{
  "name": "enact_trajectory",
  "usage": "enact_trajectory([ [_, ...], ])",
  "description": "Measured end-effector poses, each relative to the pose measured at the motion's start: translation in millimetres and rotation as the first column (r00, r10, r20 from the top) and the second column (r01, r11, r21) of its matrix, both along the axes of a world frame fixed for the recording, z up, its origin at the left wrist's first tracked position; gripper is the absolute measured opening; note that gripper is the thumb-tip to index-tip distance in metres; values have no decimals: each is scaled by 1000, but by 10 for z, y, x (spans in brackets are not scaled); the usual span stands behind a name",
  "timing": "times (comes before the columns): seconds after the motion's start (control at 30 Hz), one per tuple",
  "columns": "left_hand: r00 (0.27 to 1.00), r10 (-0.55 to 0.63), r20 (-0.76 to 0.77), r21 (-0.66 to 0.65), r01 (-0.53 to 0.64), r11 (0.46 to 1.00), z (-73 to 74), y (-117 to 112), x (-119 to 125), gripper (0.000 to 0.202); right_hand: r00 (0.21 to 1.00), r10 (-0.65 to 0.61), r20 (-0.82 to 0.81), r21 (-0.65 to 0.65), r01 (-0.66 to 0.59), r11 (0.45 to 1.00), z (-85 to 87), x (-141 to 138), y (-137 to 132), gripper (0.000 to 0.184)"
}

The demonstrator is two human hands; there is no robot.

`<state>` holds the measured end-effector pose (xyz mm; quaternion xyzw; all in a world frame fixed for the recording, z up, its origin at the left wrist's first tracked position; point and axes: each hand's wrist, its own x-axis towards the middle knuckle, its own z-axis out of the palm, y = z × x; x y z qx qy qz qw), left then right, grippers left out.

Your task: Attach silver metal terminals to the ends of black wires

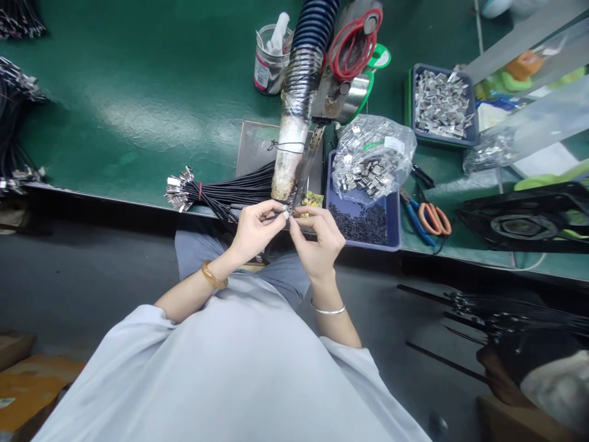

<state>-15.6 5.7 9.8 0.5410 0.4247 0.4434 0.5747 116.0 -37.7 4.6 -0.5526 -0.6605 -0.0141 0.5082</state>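
Below the nozzle end of a fume hose (291, 144), my two hands meet at the bench edge. My left hand (256, 230) is closed, thumb and fingers pinching a thin black cable (275, 215). Facing it, my right hand (319, 240) pinches at the cable's tip; whatever small part lies in those fingertips is too small to name. A bundle of black cables (239, 189) with metal connectors and a red tie lies just behind my left hand. Beside my right hand stands a blue tray (393, 230) holding small black pieces and a plastic bag (398, 138) of metal connector shells.
A soldering stand with a solder spool (359, 95) rises behind the hands, near a jar (265, 83). Rightward are pliers (416, 221), scissors (435, 220), a bin of metal shells (444, 104) and a black fan (524, 224). More cable bundles (16, 123) lie far left.
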Motion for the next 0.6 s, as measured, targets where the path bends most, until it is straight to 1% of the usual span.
enact_trajectory([
  [0.07,1000,-13,-7,-14,13,1000,-6,-5,-6,17,999,9,33,7,-10,1000,-7,4,-14,16],
  [0.13,1000,-21,-20,-16,21,1000,-13,-3,-14,17,1000,23,12,6,-23,1000,-11,0,-32,16],
  [0.17,999,-27,-28,-13,27,1000,-19,0,-20,17,999,27,-31,-8,-27,1000,-10,-3,-44,15],
  [0.23,998,-44,-48,-5,44,999,-36,8,-36,16,983,-1,-182,-58,-10,998,2,-4,-78,13],
  [0.3,996,-57,-68,1,57,998,-59,13,-55,15,939,-77,-334,-122,38,992,28,7,-116,13],
  [0.33,995,-59,-78,6,60,998,-71,13,-66,14,923,-110,-369,-158,55,986,46,17,-132,15],
  [0.37,994,-58,-90,19,60,998,-81,11,-76,14,924,-128,-359,-198,59,978,66,26,-143,18],
  [0.4,993,-60,-105,43,65,997,-88,7,-87,14,942,-128,-312,-244,51,968,84,32,-148,19],
  [0.47,986,-79,-146,125,97,987,-92,-4,-110,12,981,-89,-170,-338,26,941,112,29,-141,21],
  [0.53,974,-108,-200,220,152,964,-87,-14,-135,12,996,-50,-74,-396,17,918,119,1,-122,21],
  [0.6,962,-137,-237,270,201,942,-83,-18,-162,13,996,-29,-82,-419,-8,908,113,-36,-112,22],
])
